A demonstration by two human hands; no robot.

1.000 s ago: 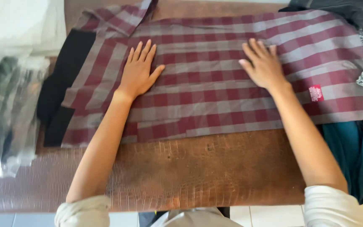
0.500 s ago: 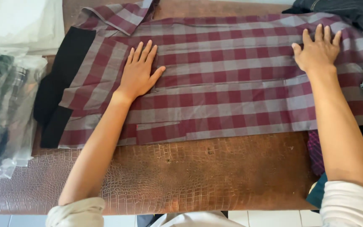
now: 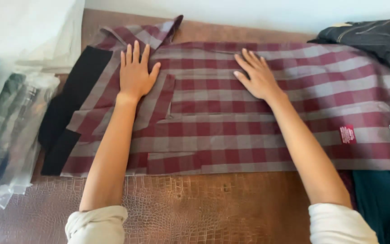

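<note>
Shirt: a checked shirt (image 3: 249,117) in maroon and grey lies spread flat across the far half of the table (image 3: 213,208), reaching from near the left edge past the right edge of the view.
Collar: the shirt's collar (image 3: 145,34) sits at the far left corner of the table, one flap turned up.
Black panel: a black piece of cloth (image 3: 71,108) lies under the shirt's left end, showing along its left side.
Left hand: the left hand (image 3: 135,74) lies palm down on the shirt just below the collar, fingers straight and slightly spread, holding nothing.
Right hand: the right hand (image 3: 258,77) presses flat on the middle of the shirt near its far edge, fingers stretched out and a little apart, holding nothing.
Fold: a folded part of the cloth with a vertical edge (image 3: 170,97) lies between the two hands; it may be a sleeve, though the view does not make that sure.
Label: a small red tag (image 3: 347,134) sits on the shirt toward the right end, near its front edge.
Bags: clear plastic bags with folded clothes (image 3: 3,131) lie at the table's left edge.
Dark clothes: a pile of dark clothes (image 3: 375,38) lies at the far right corner, touching the shirt.
Table surface: brown, with a scaly pattern, bare along the near edge.
</note>
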